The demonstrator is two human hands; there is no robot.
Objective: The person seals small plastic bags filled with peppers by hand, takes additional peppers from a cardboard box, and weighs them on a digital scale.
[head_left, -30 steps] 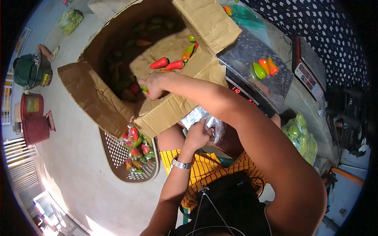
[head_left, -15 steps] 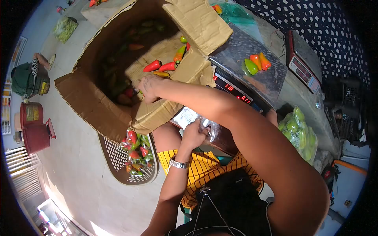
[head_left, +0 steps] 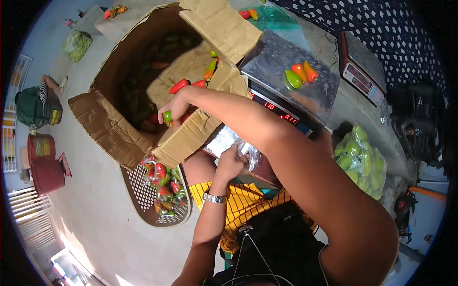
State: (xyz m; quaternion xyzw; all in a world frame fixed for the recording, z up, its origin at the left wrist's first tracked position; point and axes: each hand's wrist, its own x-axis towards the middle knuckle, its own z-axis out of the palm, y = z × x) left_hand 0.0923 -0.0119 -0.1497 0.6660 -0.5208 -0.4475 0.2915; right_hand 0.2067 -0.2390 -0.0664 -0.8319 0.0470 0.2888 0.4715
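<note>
My right hand (head_left: 177, 106) reaches across into the near side of an open cardboard box (head_left: 183, 141), its fingers closed around a green chili pepper (head_left: 167, 116). Red peppers (head_left: 179, 86) lie just beyond that hand, and more peppers sit in the box's shadowed part. Below the box, my left hand (head_left: 232, 163), with a metal watch on the wrist, is closed on a clear plastic bag (head_left: 253, 157) atop a stack of bags. A digital scale (head_left: 281, 107) with lit red digits carries one green pepper (head_left: 293, 79) and two orange peppers (head_left: 305, 71).
A perforated basket (head_left: 138, 195) with bagged peppers stands on the floor to the left. On the right are a bag of green produce (head_left: 361, 159) and a second scale (head_left: 360, 76). Red tubs (head_left: 45, 164) stand at far left; near them a person (head_left: 36, 105) is partly visible.
My right hand has lifted slightly and turned, and a green pepper now shows in its fingers. My left hand stays on the plastic bag. The view has shifted a little.
</note>
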